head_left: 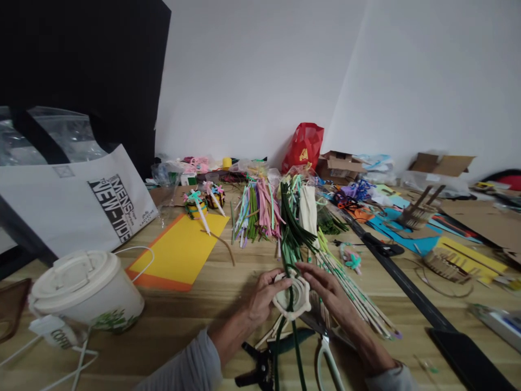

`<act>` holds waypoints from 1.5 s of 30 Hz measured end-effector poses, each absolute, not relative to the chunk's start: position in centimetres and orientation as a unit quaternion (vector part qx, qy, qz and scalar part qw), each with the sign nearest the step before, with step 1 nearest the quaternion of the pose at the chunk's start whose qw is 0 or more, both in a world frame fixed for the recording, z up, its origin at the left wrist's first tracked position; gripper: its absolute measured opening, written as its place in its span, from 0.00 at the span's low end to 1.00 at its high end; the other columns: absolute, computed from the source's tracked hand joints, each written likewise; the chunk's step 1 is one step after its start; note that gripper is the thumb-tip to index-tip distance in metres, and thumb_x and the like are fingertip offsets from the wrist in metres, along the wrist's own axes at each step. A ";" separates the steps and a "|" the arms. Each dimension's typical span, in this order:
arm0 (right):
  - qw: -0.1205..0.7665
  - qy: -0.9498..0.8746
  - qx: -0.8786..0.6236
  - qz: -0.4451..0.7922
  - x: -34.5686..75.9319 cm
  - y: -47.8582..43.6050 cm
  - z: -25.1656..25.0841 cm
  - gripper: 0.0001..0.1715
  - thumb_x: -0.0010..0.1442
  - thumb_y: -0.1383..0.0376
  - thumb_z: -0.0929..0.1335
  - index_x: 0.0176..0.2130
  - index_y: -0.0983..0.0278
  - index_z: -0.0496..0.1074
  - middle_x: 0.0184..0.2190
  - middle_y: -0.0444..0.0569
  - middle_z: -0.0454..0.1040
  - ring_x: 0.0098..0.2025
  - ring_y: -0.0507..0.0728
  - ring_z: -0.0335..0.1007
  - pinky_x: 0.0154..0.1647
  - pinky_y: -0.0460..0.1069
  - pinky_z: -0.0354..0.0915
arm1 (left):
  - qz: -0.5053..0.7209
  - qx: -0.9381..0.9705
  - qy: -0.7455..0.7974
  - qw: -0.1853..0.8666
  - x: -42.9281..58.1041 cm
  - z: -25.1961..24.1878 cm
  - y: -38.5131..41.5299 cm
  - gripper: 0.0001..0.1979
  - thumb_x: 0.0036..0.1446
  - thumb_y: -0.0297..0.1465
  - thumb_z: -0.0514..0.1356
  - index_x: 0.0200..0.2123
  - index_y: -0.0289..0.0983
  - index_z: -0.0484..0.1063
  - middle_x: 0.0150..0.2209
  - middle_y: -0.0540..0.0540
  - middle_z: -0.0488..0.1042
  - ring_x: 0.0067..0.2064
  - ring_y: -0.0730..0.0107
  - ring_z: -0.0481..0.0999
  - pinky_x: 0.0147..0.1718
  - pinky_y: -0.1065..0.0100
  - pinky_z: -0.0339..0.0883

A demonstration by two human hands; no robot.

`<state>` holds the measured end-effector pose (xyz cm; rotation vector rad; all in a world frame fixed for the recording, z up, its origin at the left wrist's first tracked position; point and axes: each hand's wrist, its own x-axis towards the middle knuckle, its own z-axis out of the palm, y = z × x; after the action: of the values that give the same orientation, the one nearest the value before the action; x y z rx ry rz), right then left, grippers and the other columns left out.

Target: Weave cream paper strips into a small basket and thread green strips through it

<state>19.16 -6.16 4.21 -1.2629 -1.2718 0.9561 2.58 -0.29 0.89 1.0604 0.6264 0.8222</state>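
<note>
Hands on both sides of a pale ring point(293, 314).
My left hand point(264, 296) curls around the ring's left edge. My right hand point(325, 293) lays its fingers over the top, but I cannot tell if it grips. The hands are apart, with the ring between them, right in front of me. Long dark green strips point(293, 233) go through the ring and point away from me. Black pliers point(260, 369) and white-handled scissors point(320, 361) lie under my hands. Pale green sticks point(358, 301) fan out to the right.
</note>
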 end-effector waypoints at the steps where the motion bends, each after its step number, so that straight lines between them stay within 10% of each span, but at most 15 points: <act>1: 0.524 -0.526 -0.512 0.431 19.0 -6.1 4.2 0.24 0.55 0.50 0.72 0.47 0.61 0.77 0.45 0.53 0.78 0.48 0.62 0.73 0.48 0.54 0.69 | 0.373 0.472 0.277 0.749 2.5 1.1 -0.3 0.16 0.45 0.40 0.68 0.33 0.35 0.76 0.30 0.46 0.74 0.29 0.70 0.71 0.30 0.71 0.62; 7: 0.484 -0.501 -0.459 0.552 18.9 -5.8 3.0 0.20 0.54 0.50 0.73 0.34 0.66 0.77 0.27 0.45 0.75 0.27 0.51 0.67 0.29 0.45 0.62 | 0.358 0.452 0.260 0.774 2.4 2.1 -0.4 0.13 0.42 0.37 0.70 0.29 0.34 0.76 0.27 0.48 0.73 0.26 0.73 0.68 0.27 0.72 0.59; 45: 0.479 -0.482 -0.448 0.580 20.2 -5.7 2.5 0.22 0.52 0.49 0.74 0.33 0.64 0.71 0.24 0.42 0.68 0.24 0.49 0.63 0.25 0.44 0.62 | 0.311 0.367 0.194 0.855 1.7 2.4 -0.1 0.15 0.38 0.32 0.72 0.31 0.31 0.77 0.27 0.46 0.75 0.25 0.75 0.70 0.27 0.73 0.61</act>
<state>20.23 -5.72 2.54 -1.0946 -1.1766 1.4167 1.72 -0.14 2.41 0.7717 0.4073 0.6549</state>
